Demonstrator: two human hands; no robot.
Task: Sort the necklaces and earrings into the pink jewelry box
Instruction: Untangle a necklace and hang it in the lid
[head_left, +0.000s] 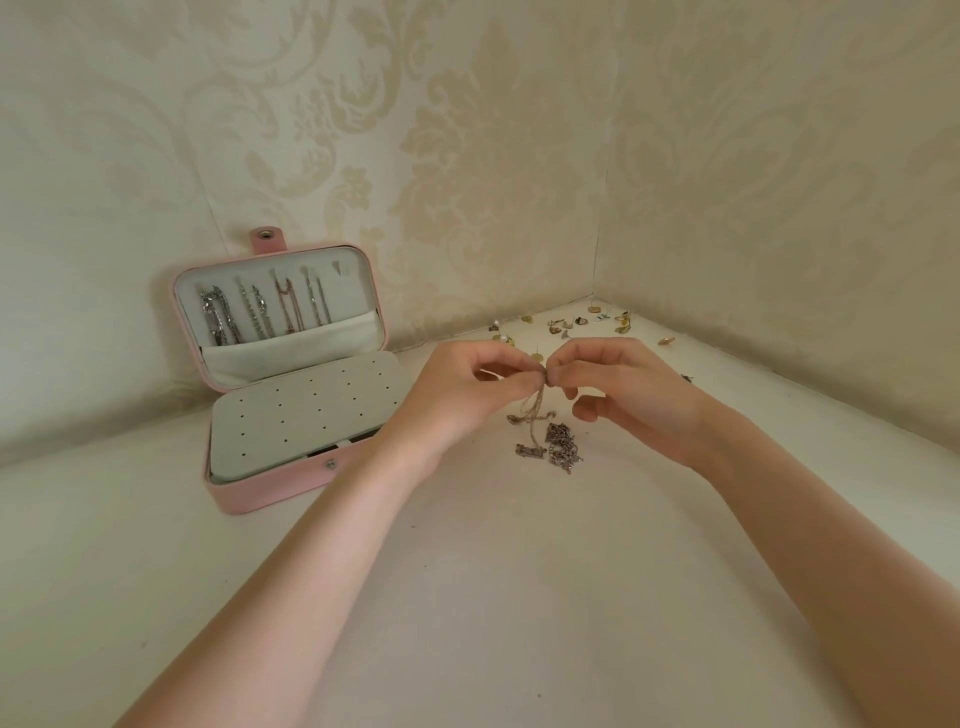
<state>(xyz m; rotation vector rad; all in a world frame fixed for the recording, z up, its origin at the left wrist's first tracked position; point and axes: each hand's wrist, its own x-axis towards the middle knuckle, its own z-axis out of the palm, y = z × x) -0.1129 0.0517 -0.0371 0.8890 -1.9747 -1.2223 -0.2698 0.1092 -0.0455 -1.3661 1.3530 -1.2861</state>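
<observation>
Between both my grips hangs a thin, shiny metal chain necklace (537, 402). The pink jewelry box (270, 486) looks like smooth, matt faux leather with a metal snap, its perforated grey earring pad (306, 415) soft and velvety. Small gold-toned metal earrings (621, 323) glint on the matt white counter (467, 597).

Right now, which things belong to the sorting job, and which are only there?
Job: pink jewelry box, held necklace, chain pile, loose earrings, left hand, right hand.
Only there: patterned wallpaper, white surface.
</observation>
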